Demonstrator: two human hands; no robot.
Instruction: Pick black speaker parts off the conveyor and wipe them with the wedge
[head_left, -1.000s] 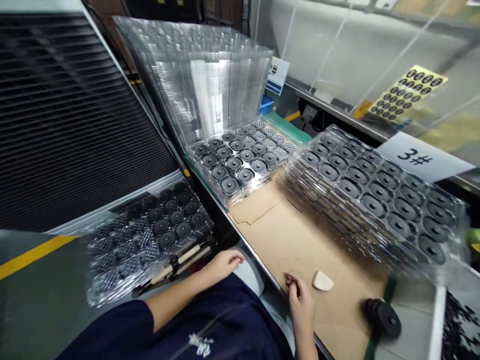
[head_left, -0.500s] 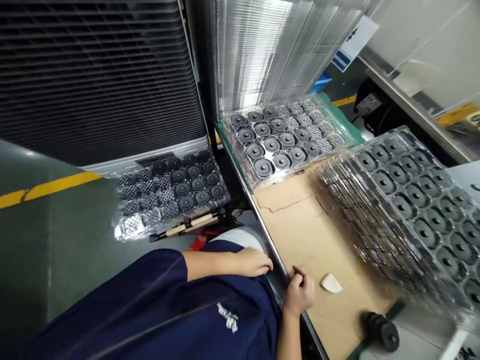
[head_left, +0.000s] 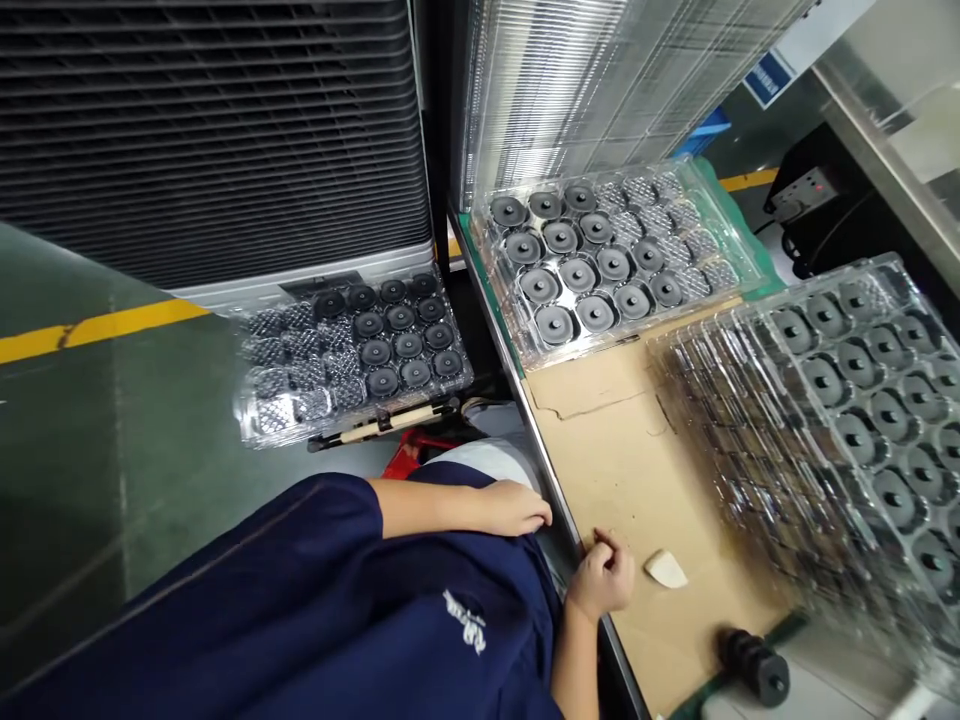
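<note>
My left hand (head_left: 514, 508) lies on my lap on the dark blue garment, fingers loose and holding nothing. My right hand (head_left: 604, 575) rests at the near edge of a cardboard sheet (head_left: 622, 450) with its fingers curled in; nothing shows inside them. A small white wedge (head_left: 666, 570) lies just to the right of it. A short stack of black discs (head_left: 754, 665) sits on its side at the cardboard's near corner. Beyond the cardboard lies a clear blister tray (head_left: 724, 235), partly filled with round black parts.
A tilted stack of filled trays (head_left: 862, 420) takes up the right side. A tall stack of empty clear trays (head_left: 600, 80) stands at the back. Lower left, another tray (head_left: 274, 415) sits before a black louvred rack (head_left: 210, 130). A yellow line (head_left: 97, 328) crosses the floor.
My view has swung left and downward. My left hand has drawn back from near the lower tray onto my lap. My right hand has stayed curled at the cardboard's edge.
</note>
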